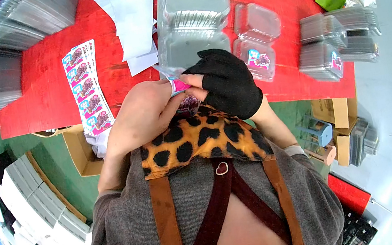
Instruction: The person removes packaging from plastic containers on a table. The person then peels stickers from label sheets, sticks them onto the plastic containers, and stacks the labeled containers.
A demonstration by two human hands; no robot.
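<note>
On the red table (44, 91), the central clamshell stack (196, 4) shows no labels. Right of that stack, smaller clamshell stacks (321, 59) and an open clamshell (248, 54) show grape labels applied; left of it, grape-label sheets (87, 89) remain. At its near edge, the left hand (139, 112) and gloved right hand (230, 82), close together, pinch a grape label (179, 86); backing unclear.

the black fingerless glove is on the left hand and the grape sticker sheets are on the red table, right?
Not quite: the head view shows the black fingerless glove on the right hand, not the left hand. The grape sticker sheets are on the red table.
</note>
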